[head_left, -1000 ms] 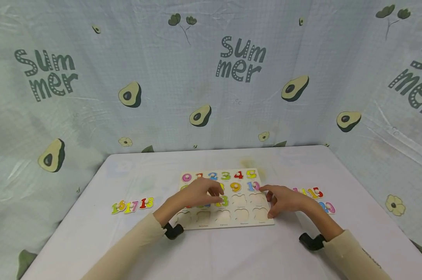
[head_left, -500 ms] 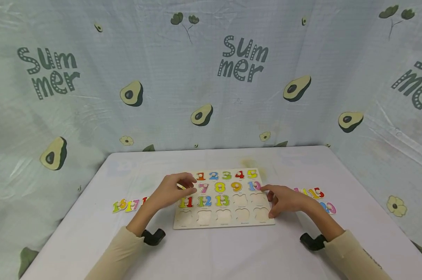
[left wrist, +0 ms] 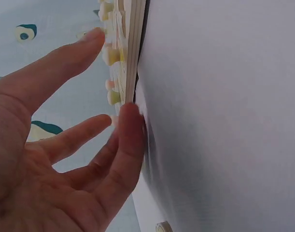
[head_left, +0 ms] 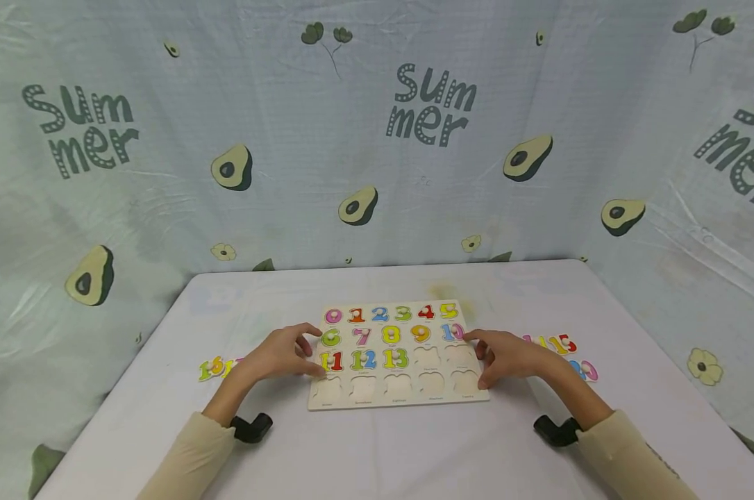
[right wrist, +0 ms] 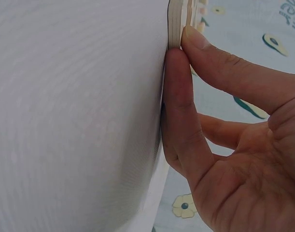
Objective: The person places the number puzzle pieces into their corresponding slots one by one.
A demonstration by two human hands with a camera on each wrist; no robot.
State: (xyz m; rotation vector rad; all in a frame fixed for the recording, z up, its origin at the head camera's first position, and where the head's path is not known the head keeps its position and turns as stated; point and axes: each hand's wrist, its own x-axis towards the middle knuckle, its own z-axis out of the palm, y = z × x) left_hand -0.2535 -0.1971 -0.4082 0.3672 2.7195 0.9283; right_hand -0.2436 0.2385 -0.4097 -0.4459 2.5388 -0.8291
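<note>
A wooden number puzzle board lies on the table, with knobbed number pieces from 0 to 13 in its upper rows. Several recesses in the lower rows show bare wood. My left hand is at the board's left edge, fingers spread. In the left wrist view its thumb hovers beside the knobs and one fingertip is right at the board's edge. My right hand holds the right edge. The right wrist view shows the board's corner pinched between thumb and finger.
Loose number pieces 16 and 17 lie left of the board, partly behind the left hand. More loose pieces, among them a 15, lie to the right beyond the right hand. A printed cloth hangs behind the white table.
My left hand has moved left from over the middle of the board to its left edge, uncovering the pieces 0, 6, 11, 12 and 13. The right hand stays at the right edge.
</note>
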